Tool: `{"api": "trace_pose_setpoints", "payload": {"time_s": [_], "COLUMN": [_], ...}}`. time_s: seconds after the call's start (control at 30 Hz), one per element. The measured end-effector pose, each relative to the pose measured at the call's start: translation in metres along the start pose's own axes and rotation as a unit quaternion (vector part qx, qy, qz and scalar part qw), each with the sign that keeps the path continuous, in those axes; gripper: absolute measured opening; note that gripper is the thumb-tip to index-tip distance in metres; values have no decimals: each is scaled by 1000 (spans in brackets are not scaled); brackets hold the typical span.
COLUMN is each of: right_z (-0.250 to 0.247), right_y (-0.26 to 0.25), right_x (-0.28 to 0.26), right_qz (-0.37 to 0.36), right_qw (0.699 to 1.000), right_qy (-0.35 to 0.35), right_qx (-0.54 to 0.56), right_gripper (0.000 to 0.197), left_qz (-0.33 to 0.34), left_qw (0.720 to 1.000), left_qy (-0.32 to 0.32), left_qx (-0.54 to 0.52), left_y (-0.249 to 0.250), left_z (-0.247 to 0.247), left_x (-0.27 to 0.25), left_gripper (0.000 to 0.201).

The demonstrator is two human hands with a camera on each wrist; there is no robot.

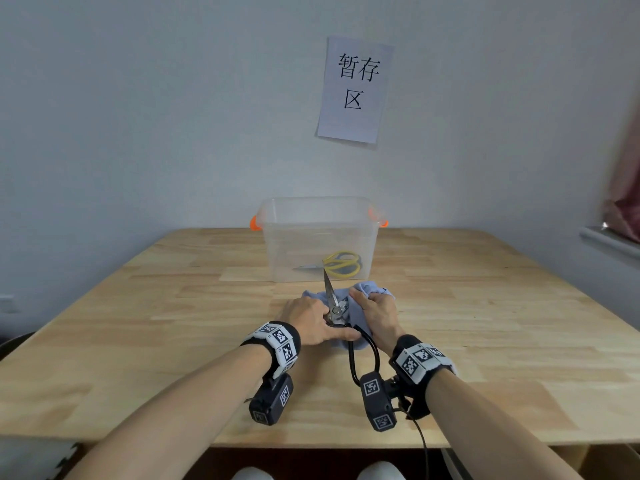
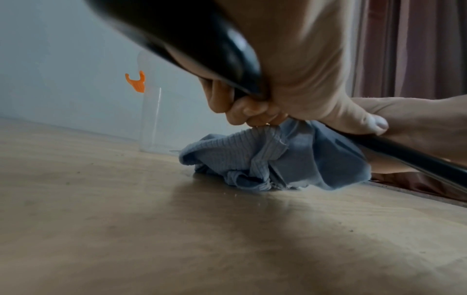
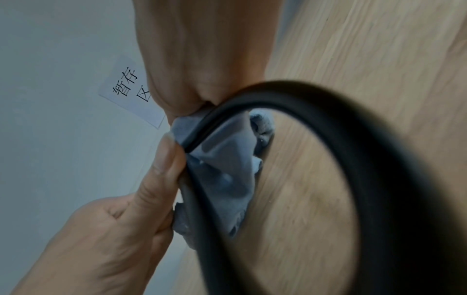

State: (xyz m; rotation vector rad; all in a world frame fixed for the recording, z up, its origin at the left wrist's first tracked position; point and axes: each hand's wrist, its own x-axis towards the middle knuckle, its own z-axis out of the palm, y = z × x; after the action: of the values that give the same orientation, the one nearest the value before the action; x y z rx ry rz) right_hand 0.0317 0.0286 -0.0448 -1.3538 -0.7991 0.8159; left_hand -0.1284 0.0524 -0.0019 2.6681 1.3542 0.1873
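Note:
Black-handled scissors [image 1: 330, 297] lie over a crumpled blue cloth [image 1: 370, 289] in the middle of the wooden table [image 1: 138, 323], their blades pointing away from me. My left hand [image 1: 308, 320] grips the scissors just behind the pivot, thumb laid along a black handle [image 2: 242, 65]. My right hand [image 1: 377, 313] holds the blue cloth [image 3: 222, 159] bunched in curled fingers and presses it against the metal by the pivot. One big handle loop [image 3: 353, 139] juts back toward my right wrist. The cloth [image 2: 265, 159] partly rests on the table.
A clear plastic box [image 1: 294, 237] with orange latches stands just beyond the hands and holds yellow-handled scissors [image 1: 343, 263]. A paper sign [image 1: 355, 90] hangs on the wall behind. A curtain [image 1: 627, 188] and a sill [image 1: 609, 240] are at the right.

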Motion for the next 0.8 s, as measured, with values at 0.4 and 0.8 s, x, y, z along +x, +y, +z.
{"api": "trace_pose_setpoints", "payload": {"time_s": [0.4, 0.8], "right_z": [-4, 1], "right_y": [3, 1], "right_x": [-1, 8], "right_qz": [34, 6], "right_qw": [995, 1000], "right_qy": [-92, -20], "right_qx": [20, -9], "right_gripper": [30, 46], "left_qz": [-18, -22], "left_qw": [1000, 1000], "left_qy": [-17, 6], "left_qx": [-13, -2], "left_y": [5, -2], "left_z": [-7, 3], "left_x": [2, 6], "left_gripper": [65, 81]}}
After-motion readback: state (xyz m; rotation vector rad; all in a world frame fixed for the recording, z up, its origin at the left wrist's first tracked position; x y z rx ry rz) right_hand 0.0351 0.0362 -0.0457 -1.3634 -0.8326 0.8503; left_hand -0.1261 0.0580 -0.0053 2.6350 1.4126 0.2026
